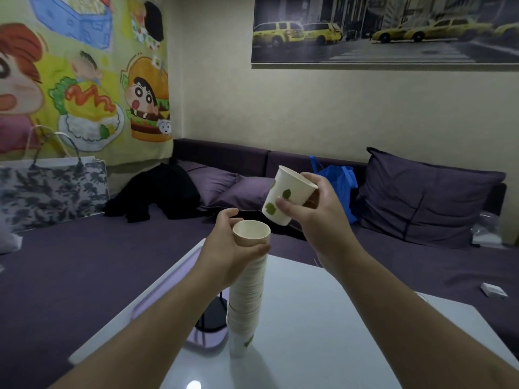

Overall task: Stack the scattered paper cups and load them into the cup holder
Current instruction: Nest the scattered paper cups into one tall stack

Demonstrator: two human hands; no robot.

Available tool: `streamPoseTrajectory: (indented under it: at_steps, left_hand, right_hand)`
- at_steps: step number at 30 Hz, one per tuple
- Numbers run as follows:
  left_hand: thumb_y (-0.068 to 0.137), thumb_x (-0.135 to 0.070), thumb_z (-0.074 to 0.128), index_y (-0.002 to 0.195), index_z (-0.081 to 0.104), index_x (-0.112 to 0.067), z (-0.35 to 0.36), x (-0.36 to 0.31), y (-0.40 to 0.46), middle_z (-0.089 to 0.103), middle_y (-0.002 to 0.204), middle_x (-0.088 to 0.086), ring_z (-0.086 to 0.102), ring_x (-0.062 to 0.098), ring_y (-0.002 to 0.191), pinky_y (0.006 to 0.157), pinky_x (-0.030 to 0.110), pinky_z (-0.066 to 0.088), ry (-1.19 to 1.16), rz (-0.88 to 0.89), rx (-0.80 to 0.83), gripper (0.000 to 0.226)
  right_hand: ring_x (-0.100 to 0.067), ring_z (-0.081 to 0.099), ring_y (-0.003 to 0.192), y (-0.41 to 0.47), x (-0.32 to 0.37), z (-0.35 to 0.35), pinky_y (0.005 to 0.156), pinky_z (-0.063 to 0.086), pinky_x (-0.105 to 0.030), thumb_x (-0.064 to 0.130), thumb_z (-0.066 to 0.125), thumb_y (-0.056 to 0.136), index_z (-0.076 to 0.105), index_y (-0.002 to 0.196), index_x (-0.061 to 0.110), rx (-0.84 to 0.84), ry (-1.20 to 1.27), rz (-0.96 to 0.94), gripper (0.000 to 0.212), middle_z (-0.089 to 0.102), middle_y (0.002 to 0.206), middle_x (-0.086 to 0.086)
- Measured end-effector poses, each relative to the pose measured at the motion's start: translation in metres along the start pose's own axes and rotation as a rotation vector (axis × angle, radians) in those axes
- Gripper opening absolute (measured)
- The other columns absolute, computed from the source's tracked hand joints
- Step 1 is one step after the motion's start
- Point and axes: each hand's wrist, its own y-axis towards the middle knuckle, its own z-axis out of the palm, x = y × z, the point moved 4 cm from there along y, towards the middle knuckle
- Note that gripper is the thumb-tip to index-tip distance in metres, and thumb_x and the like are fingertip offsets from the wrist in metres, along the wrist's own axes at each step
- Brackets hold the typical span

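Note:
A tall stack of white paper cups (247,304) stands upright on the white table (323,318), its open mouth facing up. My left hand (227,242) grips the stack near its top rim. My right hand (311,209) holds a single white paper cup with green leaf marks (283,196), tilted, just above and to the right of the stack's mouth, not touching it. A dark round base with a thin post (212,315), possibly the cup holder, sits on the table behind the stack, partly hidden by my left forearm.
A purple sofa (84,262) with cushions (421,197) surrounds the table. A patterned paper bag (50,192) stands at the left, black clothing (157,192) and a blue plastic bag (341,183) lie at the back. A small white box (494,293) rests on the right seat.

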Motion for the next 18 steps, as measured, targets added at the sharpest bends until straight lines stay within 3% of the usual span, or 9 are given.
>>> streamPoseTrajectory:
  at_steps: [5,9,13,16,18]
  left_hand:
    - [0.062,-0.036,0.095,0.145,0.041,-0.03,0.0,0.006,-0.002,0.07,0.114,-0.015,0.071,0.013,0.108,0.099,0.047,0.059,-0.017,-0.02,0.015,0.099]
    - [0.052,-0.045,0.095,0.141,0.044,-0.029,0.0,0.008,-0.005,0.074,0.114,-0.011,0.075,0.011,0.102,0.095,0.045,0.062,-0.041,-0.009,0.004,0.103]
    - [0.062,-0.03,0.099,0.152,0.035,-0.022,0.0,0.003,-0.013,0.059,0.138,-0.008,0.063,0.003,0.115,0.091,0.019,0.053,-0.003,0.034,0.006,0.111]
    - [0.069,-0.029,0.097,0.156,0.034,-0.019,-0.004,-0.013,-0.031,0.045,0.15,-0.005,0.045,0.01,0.138,0.104,0.014,0.037,0.166,0.243,-0.162,0.108]
    - [0.071,-0.026,0.095,0.148,0.045,-0.014,0.004,-0.03,-0.048,0.049,0.146,0.0,0.046,0.014,0.135,0.107,0.007,0.035,0.273,0.491,-0.255,0.093]
  right_hand:
    - [-0.014,0.068,0.11,0.004,-0.01,0.032,0.083,0.064,-0.026,0.012,0.087,0.087,0.05,0.142,0.026,0.127,-0.136,-0.036,0.068,0.067,0.118,0.005]
    - [-0.016,0.065,0.119,-0.001,-0.035,0.043,0.098,0.061,-0.035,0.017,0.088,0.086,0.043,0.154,0.028,0.233,-0.254,0.023,0.082,0.065,0.13,0.006]
    - [-0.017,0.053,0.139,-0.014,-0.045,0.031,0.115,0.05,-0.044,0.037,0.086,0.082,0.032,0.165,0.032,0.3,-0.225,0.11,0.099,0.052,0.155,0.006]
    - [-0.011,0.05,0.14,-0.032,-0.053,0.006,0.115,0.046,-0.043,0.039,0.082,0.087,0.037,0.161,0.035,0.259,-0.257,0.108,0.087,0.051,0.155,0.012]
    - [-0.004,0.053,0.135,-0.048,-0.066,-0.013,0.113,0.049,-0.04,0.044,0.078,0.083,0.044,0.154,0.038,0.211,-0.282,0.129,0.079,0.055,0.147,0.019]
